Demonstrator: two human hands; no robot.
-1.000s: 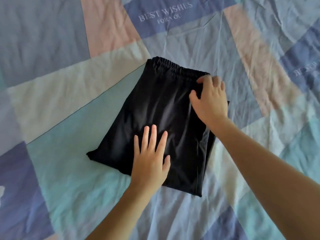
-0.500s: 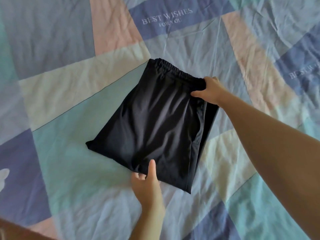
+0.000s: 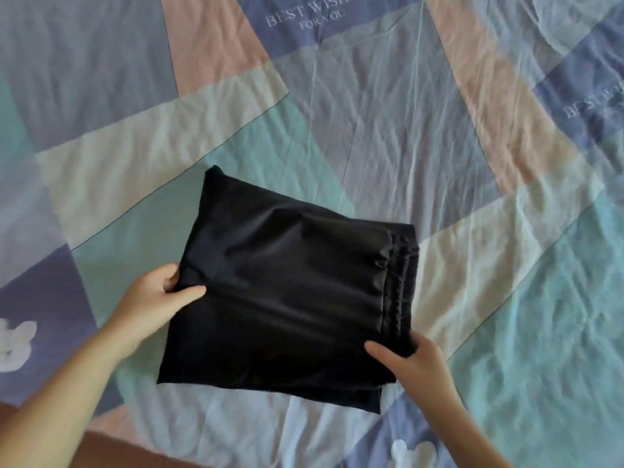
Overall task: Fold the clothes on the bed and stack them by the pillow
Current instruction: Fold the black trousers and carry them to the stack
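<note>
Black folded garment [image 3: 287,292] lies on the bed's patchwork sheet [image 3: 388,146], its gathered waistband [image 3: 400,285] along the right edge. Left hand [image 3: 152,298] has its grip pinched on the left edge, thumb on top, fingers under the cloth. Right hand [image 3: 415,369] pinches the near right corner by the waistband, thumb on top.

Fingers of both hands' grip lie hidden beneath the black garment [image 3: 287,292].
</note>
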